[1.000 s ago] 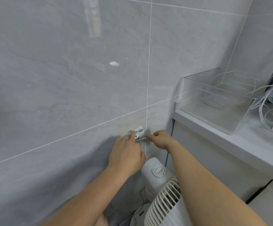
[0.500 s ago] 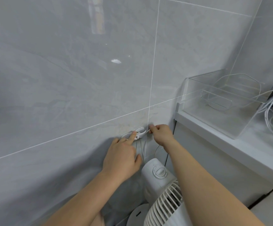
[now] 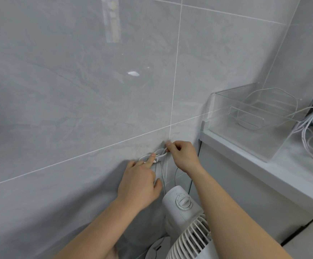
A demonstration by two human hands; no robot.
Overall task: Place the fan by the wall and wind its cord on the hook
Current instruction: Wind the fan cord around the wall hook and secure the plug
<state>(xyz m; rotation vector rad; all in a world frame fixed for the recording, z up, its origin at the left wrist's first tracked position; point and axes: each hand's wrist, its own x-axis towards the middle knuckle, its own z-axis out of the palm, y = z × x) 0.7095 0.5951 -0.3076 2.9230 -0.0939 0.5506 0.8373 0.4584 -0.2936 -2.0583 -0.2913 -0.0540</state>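
A glossy grey tiled wall with thin pale grout lines fills most of the view. Low on it sits a small white hook, with a thin, smooth white cord looped over it. The left hand rests against the wall just below the hook, its index finger stretched out straight and pressing the cord loops at the hook while the other fingers lie loosely curled. The right hand, just right of the hook, pinches a strand of cord between thumb and forefinger. From the hook, the cord hangs nearly straight down towards a white plastic fan standing upright beside the wall directly under the hands, a round ribbed knob on top and its slatted grille facing lower right. To the right, a white surface carries a clear plastic box and loose white cables.
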